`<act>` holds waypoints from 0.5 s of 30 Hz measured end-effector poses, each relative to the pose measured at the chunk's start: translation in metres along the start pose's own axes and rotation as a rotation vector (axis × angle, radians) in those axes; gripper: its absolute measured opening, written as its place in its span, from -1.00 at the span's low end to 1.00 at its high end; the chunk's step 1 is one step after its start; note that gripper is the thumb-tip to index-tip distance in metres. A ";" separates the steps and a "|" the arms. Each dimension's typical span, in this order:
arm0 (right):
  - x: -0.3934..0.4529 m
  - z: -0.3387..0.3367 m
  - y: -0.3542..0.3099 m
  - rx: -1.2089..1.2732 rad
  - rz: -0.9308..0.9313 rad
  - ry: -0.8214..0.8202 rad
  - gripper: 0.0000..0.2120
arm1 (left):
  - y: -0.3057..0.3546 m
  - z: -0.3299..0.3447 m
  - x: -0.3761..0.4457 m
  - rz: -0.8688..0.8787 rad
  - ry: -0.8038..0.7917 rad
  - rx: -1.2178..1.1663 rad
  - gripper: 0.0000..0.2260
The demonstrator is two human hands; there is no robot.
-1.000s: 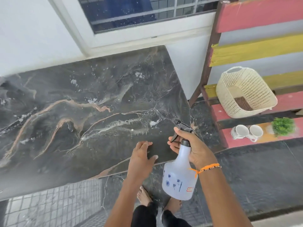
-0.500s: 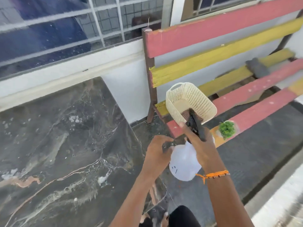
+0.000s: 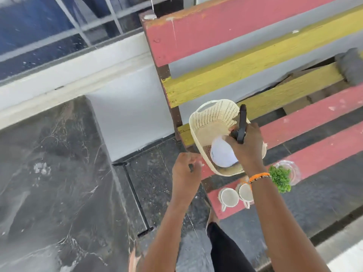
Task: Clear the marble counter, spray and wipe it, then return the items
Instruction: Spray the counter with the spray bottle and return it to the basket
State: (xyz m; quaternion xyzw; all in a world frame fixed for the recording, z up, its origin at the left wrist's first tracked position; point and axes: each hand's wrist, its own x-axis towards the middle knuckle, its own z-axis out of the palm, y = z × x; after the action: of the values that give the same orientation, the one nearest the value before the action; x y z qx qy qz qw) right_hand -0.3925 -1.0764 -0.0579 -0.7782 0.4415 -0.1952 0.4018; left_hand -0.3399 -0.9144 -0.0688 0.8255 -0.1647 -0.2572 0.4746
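My right hand (image 3: 246, 148) grips the black trigger head of a white spray bottle (image 3: 222, 154), and the bottle's body hangs inside the cream woven basket (image 3: 208, 122) on the bench. My left hand (image 3: 185, 171) hovers just left of the basket with fingers curled; nothing is visible in it. The dark marble counter (image 3: 49, 183) fills the left side, wet and streaked with white residue. Two white cups (image 3: 235, 195) and a small green plant (image 3: 280, 178) in a clear pot sit on the bench's front slat.
The bench (image 3: 255, 61) has red and yellow slats, its backrest standing against the white wall. A dark grey object (image 3: 350, 65) lies at the bench's far right. Dark stone floor (image 3: 157, 169) lies between counter and bench, with a black rod on it. A barred window is above.
I have turned from the counter to the bench. My right hand carried the spray bottle from the counter's edge into the basket. My left hand came off the counter.
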 end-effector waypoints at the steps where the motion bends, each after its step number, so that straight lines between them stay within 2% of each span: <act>1: 0.013 0.003 0.006 0.016 -0.017 -0.023 -0.81 | 0.003 0.013 0.009 -0.033 0.005 -0.003 -0.85; 6: 0.074 0.035 0.043 0.017 -0.080 -0.117 -0.81 | 0.016 0.063 0.043 -0.134 0.040 0.003 -0.83; 15: 0.128 0.088 0.099 0.031 -0.101 -0.308 -0.79 | 0.009 0.088 0.073 -0.265 0.113 0.010 -0.80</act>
State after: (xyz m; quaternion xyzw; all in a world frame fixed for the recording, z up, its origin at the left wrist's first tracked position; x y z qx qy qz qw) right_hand -0.3184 -1.1730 -0.1966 -0.8137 0.3319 -0.1004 0.4665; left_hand -0.3322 -1.0184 -0.1169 0.8554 -0.0287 -0.2700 0.4411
